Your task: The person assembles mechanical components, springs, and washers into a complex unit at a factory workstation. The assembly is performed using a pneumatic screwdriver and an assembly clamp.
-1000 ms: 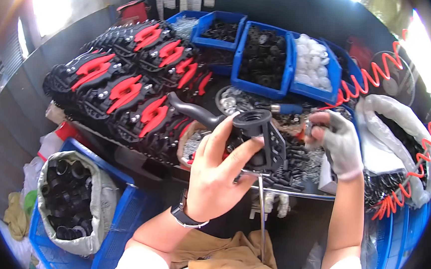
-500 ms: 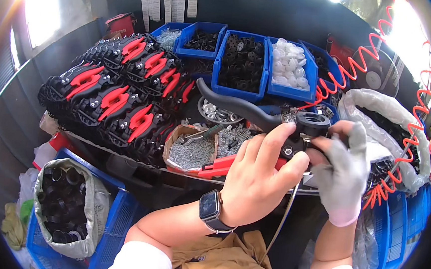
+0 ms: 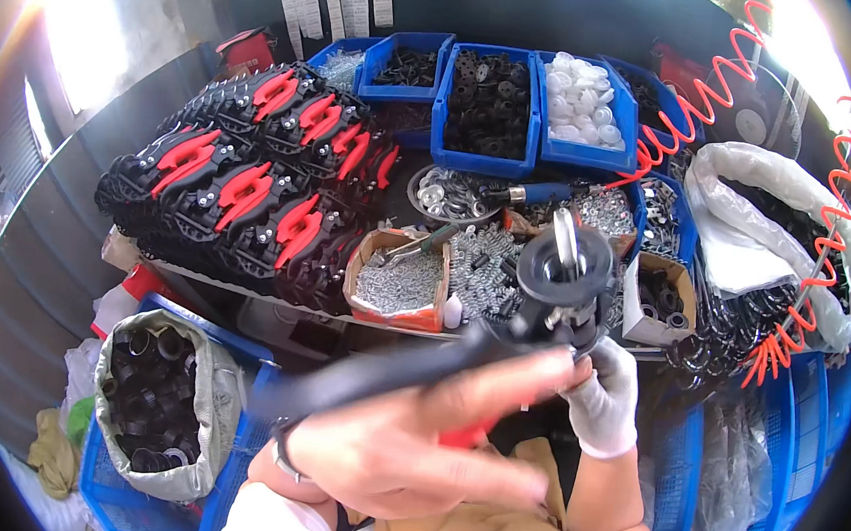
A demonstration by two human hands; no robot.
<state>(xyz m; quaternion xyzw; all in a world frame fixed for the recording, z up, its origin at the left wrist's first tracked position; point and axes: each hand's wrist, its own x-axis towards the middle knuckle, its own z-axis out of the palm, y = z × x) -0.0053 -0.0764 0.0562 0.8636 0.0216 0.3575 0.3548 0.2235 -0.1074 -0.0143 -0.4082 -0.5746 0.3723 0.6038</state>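
My left hand (image 3: 423,443), bare and blurred, is wrapped around the long black handle of a black tool (image 3: 542,293) with a round ring-shaped head. My right hand (image 3: 602,396), in a white glove, grips the same tool just under its round head (image 3: 564,260), where a metal clip sticks up. The tool is held above my lap, in front of the table's near edge. A watch sits on my left wrist.
Rows of black-and-red clamp parts (image 3: 253,194) cover the table's left. Blue bins (image 3: 486,102) of black and white pieces stand at the back. A cardboard box of screws (image 3: 397,281), springs, a coiled orange hose (image 3: 704,88), and a sack of black rings (image 3: 155,395) surround me.
The tool has swung round: its handle now points down-left toward me and its round head stands up over the table edge. My left hand slid down along the handle.
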